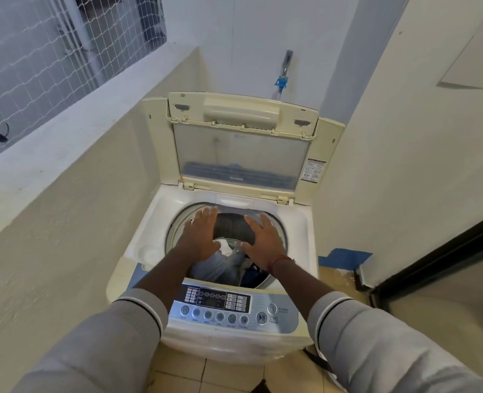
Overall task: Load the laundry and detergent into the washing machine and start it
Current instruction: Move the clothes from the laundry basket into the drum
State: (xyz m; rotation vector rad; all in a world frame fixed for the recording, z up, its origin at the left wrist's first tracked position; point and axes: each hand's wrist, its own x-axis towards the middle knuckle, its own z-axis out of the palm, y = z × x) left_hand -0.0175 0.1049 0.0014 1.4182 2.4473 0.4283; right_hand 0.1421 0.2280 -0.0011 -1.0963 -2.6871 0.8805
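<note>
A cream top-loading washing machine (297, 222) stands in a narrow corner with its lid (243, 148) folded up against the wall. Its drum holds laundry (234, 228): a dark striped piece on top, grey, white and blue cloth beneath. Both my hands lie flat on the pile inside the drum opening, fingers spread. My left hand (199, 234) is on the left side, my right hand (264, 239) on the right. Neither hand grips anything. The control panel (226, 307) with its start/pause button (261, 318) faces me at the front edge. No detergent is in view.
A low wall (64, 208) runs close along the machine's left side, with a netted window above it. A tap with a blue fitting (282, 80) sits on the back wall. A white wall and a dark door frame (433, 262) close in on the right. Tiled floor shows below.
</note>
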